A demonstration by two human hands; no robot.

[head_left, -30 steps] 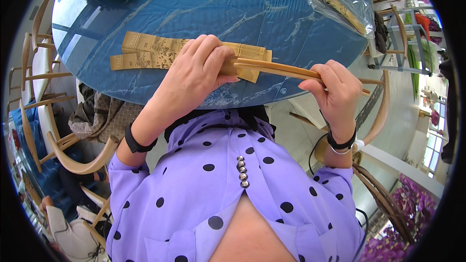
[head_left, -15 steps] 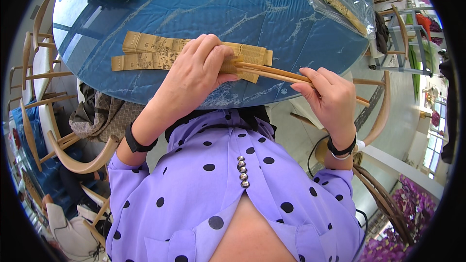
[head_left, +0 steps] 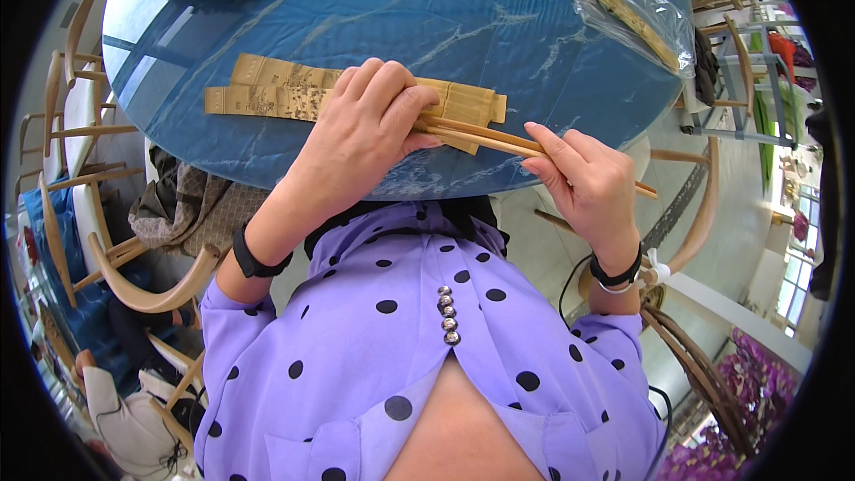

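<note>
Spanning both hands, a pair of slim light-brown wooden sticks (head_left: pixel 485 135) is held slantwise over the near edge of the round blue marbled counter (head_left: pixel 223 31)! The left ends are grasped by the curled fingers of the left hand (head_left: pixel 370 111), palm down; whether any paper wraps them is hidden. Most of the length is left bare, so the work looks only partly done. Flat printed gold-brown paper sleeves (head_left: pixel 276 85) are spread beneath. At the right, the sticks are pinched by the right hand (head_left: pixel 583 174), its thumb kept on the near side.
</note>
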